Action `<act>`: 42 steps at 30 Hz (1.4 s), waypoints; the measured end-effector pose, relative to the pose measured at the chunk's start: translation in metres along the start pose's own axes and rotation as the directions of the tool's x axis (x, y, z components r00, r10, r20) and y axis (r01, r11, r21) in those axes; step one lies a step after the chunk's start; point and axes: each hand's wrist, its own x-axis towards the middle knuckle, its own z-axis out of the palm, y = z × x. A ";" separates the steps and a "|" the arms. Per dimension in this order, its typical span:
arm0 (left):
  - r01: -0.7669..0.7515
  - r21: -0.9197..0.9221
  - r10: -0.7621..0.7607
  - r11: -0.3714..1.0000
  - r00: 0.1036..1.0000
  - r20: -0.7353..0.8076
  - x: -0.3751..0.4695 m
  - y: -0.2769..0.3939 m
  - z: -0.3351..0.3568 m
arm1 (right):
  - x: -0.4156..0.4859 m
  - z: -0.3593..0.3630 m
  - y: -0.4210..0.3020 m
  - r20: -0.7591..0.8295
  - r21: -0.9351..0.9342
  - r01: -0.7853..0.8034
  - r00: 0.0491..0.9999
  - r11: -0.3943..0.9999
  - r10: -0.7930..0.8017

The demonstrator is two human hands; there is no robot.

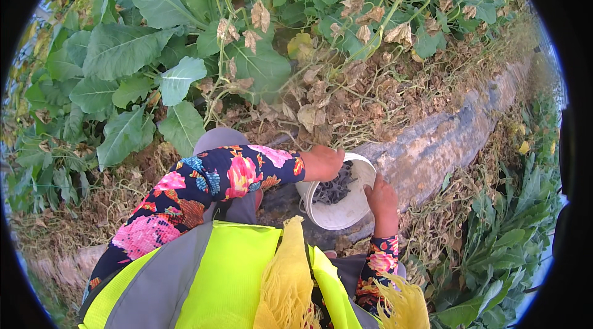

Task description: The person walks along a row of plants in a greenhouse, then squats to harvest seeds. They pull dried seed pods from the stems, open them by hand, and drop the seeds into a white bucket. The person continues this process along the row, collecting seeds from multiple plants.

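A white plastic bucket [336, 218] tilts in front of me, its mouth facing up toward my body. Inside lies a heap of small dark grey pieces [334, 188], which look like plastic clips. My left hand [324, 163] is curled over the upper left part of the rim, with its fingertips partly hidden. At the right side of the rim, my right hand [383, 199] holds the wall, thumb toward the inside. Both arms wear floral sleeves. Below the bucket runs a strip of dirty plastic film [426, 153] covering a raised bed.
Large-leaved green plants [129, 51] crowd the upper left. Vines with withered leaves [370, 18] hang at the top, and dry leaf litter [319, 106] covers the ground beyond the bucket. More green plants [500, 255] grow at right. A yellow fringed scarf [285, 278] hangs over my high-visibility vest [222, 278].
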 end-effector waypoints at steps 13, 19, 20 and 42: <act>0.022 0.012 -0.022 1.000 0.999 0.036 0.000 0.000 0.000 | -0.002 -0.005 -0.004 0.000 -0.025 -0.001 1.000 1.000 0.001; 0.049 0.008 -0.050 0.999 0.997 0.060 0.000 0.002 -0.004 | -0.003 -0.003 -0.003 -0.019 -0.001 0.013 1.000 1.000 -0.013; 0.064 0.002 -0.064 0.998 0.996 0.064 0.000 0.003 -0.004 | -0.003 -0.003 -0.002 -0.030 -0.003 0.017 0.999 1.000 -0.017; 0.077 0.046 -0.080 0.996 0.995 0.066 0.008 -0.004 -0.003 | 0.001 -0.002 -0.004 -0.014 0.028 0.008 1.000 1.000 -0.007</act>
